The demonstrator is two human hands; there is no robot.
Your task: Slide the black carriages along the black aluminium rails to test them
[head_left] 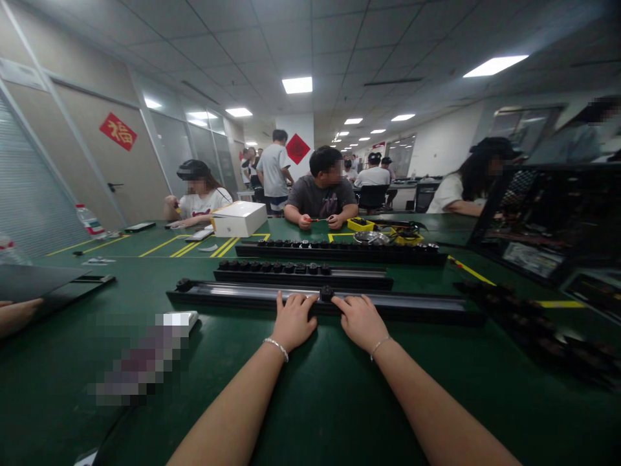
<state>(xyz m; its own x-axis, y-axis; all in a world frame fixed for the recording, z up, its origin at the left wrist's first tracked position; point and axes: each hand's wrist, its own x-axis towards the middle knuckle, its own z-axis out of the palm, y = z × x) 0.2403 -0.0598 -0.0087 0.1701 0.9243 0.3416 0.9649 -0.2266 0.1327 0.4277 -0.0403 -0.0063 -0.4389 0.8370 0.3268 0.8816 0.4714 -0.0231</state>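
A long black rail [272,296] with a shiny inner channel lies across the green table in front of me. My left hand [295,320] rests on its near edge, fingers apart, holding nothing. A small black block [326,293] sits in the channel between my hands. My right hand [359,318] lies on the rail just right of that block, its index finger pointing toward it and the fingers apart. Another black block [184,285] stands at the rail's left end. Behind it is a shorter rail [359,278] with several black blocks along its left part.
Farther back lies a third rail [339,254] filled with blocks. A white box [240,219] and yellow trays [361,224] stand beyond. Many black parts [548,330] lie at right, a blurred phone-like object [145,356] at left. People sit around the table.
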